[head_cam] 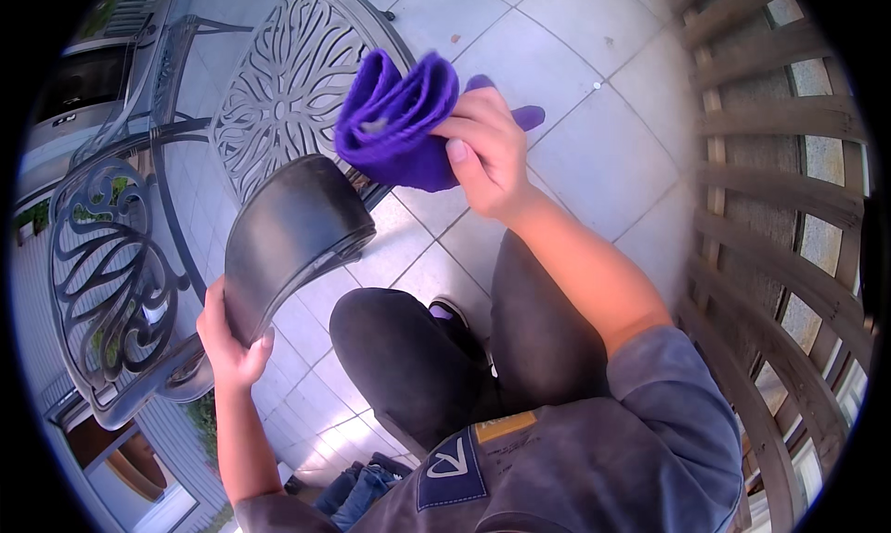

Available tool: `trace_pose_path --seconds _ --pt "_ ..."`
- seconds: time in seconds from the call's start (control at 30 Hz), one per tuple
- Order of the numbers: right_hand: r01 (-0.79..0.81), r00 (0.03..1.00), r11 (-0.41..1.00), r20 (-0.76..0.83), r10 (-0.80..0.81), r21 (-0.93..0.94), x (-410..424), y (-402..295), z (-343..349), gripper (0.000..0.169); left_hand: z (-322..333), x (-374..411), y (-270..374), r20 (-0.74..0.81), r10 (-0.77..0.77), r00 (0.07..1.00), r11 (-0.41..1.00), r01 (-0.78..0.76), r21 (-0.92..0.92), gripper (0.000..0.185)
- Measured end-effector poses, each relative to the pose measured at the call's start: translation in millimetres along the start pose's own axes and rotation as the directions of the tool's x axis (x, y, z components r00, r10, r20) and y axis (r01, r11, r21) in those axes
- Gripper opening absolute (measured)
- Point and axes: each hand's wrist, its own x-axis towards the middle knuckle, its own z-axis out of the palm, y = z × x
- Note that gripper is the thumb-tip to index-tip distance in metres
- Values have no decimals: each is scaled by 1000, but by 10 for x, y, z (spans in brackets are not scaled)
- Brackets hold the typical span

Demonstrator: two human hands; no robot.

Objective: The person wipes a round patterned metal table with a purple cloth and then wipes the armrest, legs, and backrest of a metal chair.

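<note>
My left hand [235, 341] grips the lower end of a dark, curved piece [299, 220] with a smooth, leather-like surface; whether it is a bag, a strap or a case I cannot tell. Its upper end bends over near the edge of a patterned metal table. In my right hand [486, 147] is a folded purple cloth [400, 133], pinched between thumb and fingers, with two purple ends showing beyond the knuckles. The cloth is held above and to the right of the dark piece. The palm side of my right hand is hidden.
An ornate metal table [278, 108] stands ahead on the left, with a scrollwork metal chair [115, 268] beside it. A slatted wooden railing [779, 192] runs along the right. Pale tiles [578, 136] cover the floor. Folded blue denim [358, 495] lies low, near my left side.
</note>
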Motion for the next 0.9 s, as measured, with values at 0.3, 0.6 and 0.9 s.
trace_pose_path --seconds 0.3,0.6,0.9 --pt "-720 670 680 115 733 -140 -1224 1326 -27 25 -73 -104 -174 12 -32 999 999 31 23 88" --pt "-815 525 478 -67 849 -327 -1958 2246 -125 30 -322 -521 -754 27 -44 999 999 44 8 94" --pt "-807 524 583 570 633 95 -411 1156 29 31 -59 -19 -91 39 -29 999 1000 29 -5 87"
